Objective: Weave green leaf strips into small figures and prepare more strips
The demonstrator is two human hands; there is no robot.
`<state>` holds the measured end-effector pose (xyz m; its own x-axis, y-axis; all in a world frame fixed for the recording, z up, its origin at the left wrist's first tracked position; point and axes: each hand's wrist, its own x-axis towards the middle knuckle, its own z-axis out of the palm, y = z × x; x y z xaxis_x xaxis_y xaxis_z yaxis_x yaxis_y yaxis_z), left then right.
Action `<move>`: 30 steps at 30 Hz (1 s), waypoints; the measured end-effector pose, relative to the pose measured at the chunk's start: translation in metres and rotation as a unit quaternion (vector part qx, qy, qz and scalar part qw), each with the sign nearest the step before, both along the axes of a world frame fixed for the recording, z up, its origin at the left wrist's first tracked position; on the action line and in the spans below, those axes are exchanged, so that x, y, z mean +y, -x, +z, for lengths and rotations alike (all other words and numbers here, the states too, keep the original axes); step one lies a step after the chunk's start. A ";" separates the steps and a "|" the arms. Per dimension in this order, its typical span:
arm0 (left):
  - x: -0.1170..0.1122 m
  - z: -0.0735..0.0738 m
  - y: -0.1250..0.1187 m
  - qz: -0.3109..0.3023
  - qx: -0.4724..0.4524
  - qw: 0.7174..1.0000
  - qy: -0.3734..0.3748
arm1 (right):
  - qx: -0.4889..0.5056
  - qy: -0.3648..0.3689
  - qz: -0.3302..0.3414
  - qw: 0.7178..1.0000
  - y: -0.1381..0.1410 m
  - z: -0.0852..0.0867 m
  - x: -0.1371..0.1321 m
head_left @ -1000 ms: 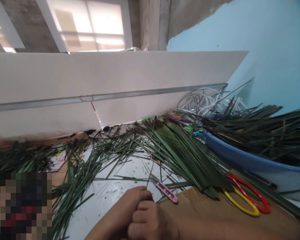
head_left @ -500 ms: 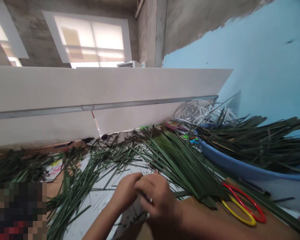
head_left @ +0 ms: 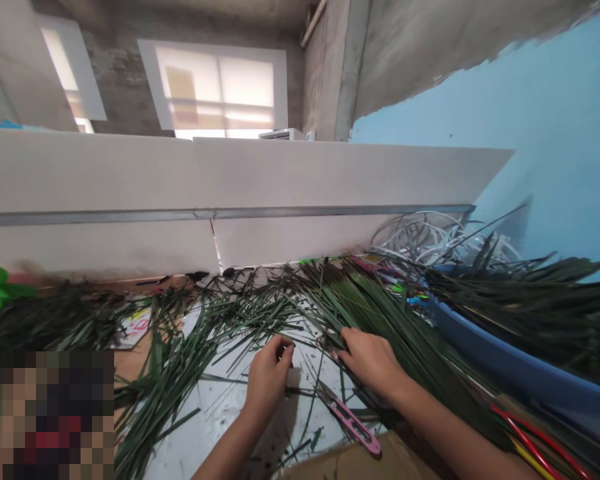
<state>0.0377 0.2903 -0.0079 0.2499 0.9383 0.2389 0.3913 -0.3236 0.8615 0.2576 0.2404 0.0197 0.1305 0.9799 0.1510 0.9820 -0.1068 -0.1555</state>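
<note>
My left hand [head_left: 269, 373] is curled, fingers pinched near thin green leaf strips [head_left: 240, 313] on the white table sheet [head_left: 215, 400]; what it pinches is too thin to make out. My right hand [head_left: 371, 360] rests on the edge of a thick bundle of long green leaves [head_left: 380, 313], fingers bent over them. Small pink-handled snips [head_left: 353, 423] lie on the table just in front of my right wrist.
A blue tub [head_left: 520, 373] full of green leaves stands at the right. Red and yellow loops [head_left: 535, 443] lie by it. White cords [head_left: 430, 237] coil behind. A white partition [head_left: 230, 193] bounds the back. More leaves [head_left: 50, 320] pile at left; a blurred patch covers the lower left.
My hands were clasped together near me a second ago; they have moved forward and apart, the right onto the leaf bundle, the left to the loose strips. The view tilted up.
</note>
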 end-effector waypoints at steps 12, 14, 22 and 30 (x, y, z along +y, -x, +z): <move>-0.015 0.013 -0.018 -0.107 -0.163 0.971 0.137 | 0.325 -0.050 0.100 0.939 -0.017 0.025 0.005; -0.021 0.021 -0.022 -0.124 -0.174 0.962 0.168 | 0.382 -0.032 0.132 0.914 -0.011 0.024 0.002; -0.024 0.024 -0.031 -0.082 -0.212 0.953 0.198 | 0.386 0.039 0.227 0.893 0.010 0.015 -0.007; -0.016 0.029 -0.018 -0.048 -0.266 0.938 0.217 | 0.258 0.052 0.254 0.931 -0.008 0.017 -0.012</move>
